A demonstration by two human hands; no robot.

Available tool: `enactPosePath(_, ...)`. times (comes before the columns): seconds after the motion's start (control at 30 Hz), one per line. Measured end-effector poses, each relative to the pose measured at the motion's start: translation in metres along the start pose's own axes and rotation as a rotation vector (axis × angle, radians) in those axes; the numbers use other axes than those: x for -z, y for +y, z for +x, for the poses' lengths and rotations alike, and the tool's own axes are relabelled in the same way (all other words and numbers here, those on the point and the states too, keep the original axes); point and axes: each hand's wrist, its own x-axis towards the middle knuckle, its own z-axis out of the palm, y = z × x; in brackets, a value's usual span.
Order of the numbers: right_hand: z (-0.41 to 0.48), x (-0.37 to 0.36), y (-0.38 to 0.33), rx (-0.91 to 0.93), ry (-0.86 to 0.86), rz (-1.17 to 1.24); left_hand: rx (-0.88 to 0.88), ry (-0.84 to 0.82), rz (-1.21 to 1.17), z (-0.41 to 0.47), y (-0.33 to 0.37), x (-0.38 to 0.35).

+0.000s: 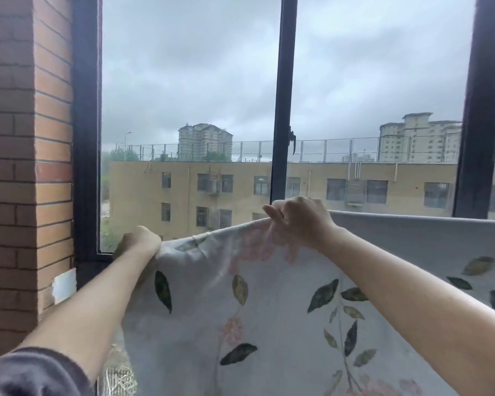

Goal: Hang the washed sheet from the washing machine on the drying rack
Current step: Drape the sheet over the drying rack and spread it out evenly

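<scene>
A pale sheet (269, 324) printed with dark leaves and pink flowers hangs in front of me, filling the lower middle and right of the head view. My left hand (139, 242) grips its upper left corner. My right hand (297, 221) is raised higher and pinches the top edge near the middle. To the right of that hand the sheet's top edge runs straight and level, folded over something hidden beneath the fabric. The drying rack itself is not visible.
A large window with dark frames (282, 110) stands just behind the sheet, its handle (292, 141) above my right hand. A brick wall (26, 167) closes off the left side. Something pale with a grid pattern (117, 380) shows at the bottom left.
</scene>
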Motion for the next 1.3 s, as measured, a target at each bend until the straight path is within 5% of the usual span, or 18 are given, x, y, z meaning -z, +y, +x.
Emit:
enactPosePath(0.2,-0.029,0.006,0.063,-0.100,0.054,-0.058,-0.742,-0.147,-0.447,-0.108,0.105,-0.042)
enactPosePath(0.33,-0.068,0.020,0.115,0.015,0.108,0.001,-1.121,0.046,-0.392,-0.152,0.146,-0.063)
enactPosePath(0.5,-0.090,0.025,0.153,-0.053,0.221,0.207,-1.107,0.054,-0.499,-0.137,0.142,-0.087)
enactPosePath(0.63,-0.079,0.020,0.149,-0.117,0.283,0.138,-1.114,0.162,-0.488,-0.125,0.111,-0.087)
enactPosePath(0.8,-0.052,0.036,0.139,-0.068,0.241,0.093,-1.271,0.320,-0.259,-0.099,0.123,-0.041)
enactPosePath(0.93,-0.013,0.056,0.151,-0.159,0.381,0.109,-1.218,0.434,-0.232,-0.078,0.170,0.007)
enactPosePath(1.0,-0.002,0.053,0.157,-0.188,0.302,0.081,-1.159,0.307,-0.119,-0.068,0.182,0.001)
enactPosePath(1.13,-0.006,0.022,0.166,-0.299,-0.438,0.234,-0.870,-0.371,0.315,-0.058,0.174,-0.055)
enactPosePath(1.3,-0.015,0.022,0.183,-0.352,-0.404,0.283,-0.784,-0.394,-0.158,-0.082,0.187,-0.048)
